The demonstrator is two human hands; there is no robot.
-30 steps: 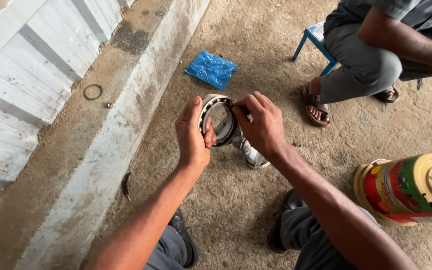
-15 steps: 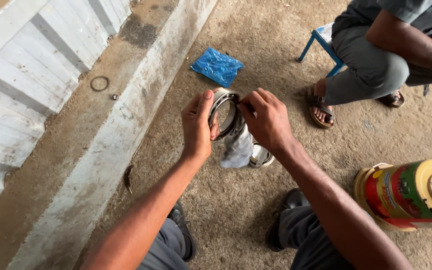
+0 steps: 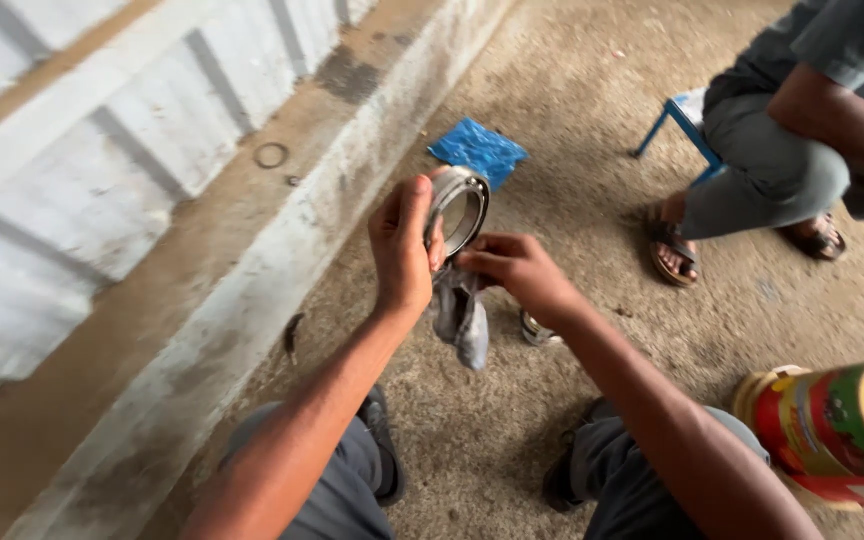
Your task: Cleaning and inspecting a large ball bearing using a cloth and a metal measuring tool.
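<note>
My left hand [image 3: 402, 245] grips a round metal bearing ring [image 3: 459, 208], holding it upright by its left rim. Just below the ring, my right hand [image 3: 517, 270] pinches a grey cloth [image 3: 462, 318] that hangs down from the fingers. A second metal ring [image 3: 540, 331] lies on the ground, partly hidden behind my right wrist. My knees and dark shoes show at the bottom of the view.
A blue plastic bag [image 3: 479, 150] lies on the dirt floor beyond the ring. A thin ring [image 3: 272, 155] rests on the concrete ledge [image 3: 252, 260] at left. A seated person [image 3: 792, 170] on a blue stool [image 3: 672, 125] is at upper right. A red, green and yellow tin [image 3: 832, 430] stands at right.
My right hand has come off the ring's rim and dropped below it with the cloth. My left hand now holds the ring alone, turned more edge-on.
</note>
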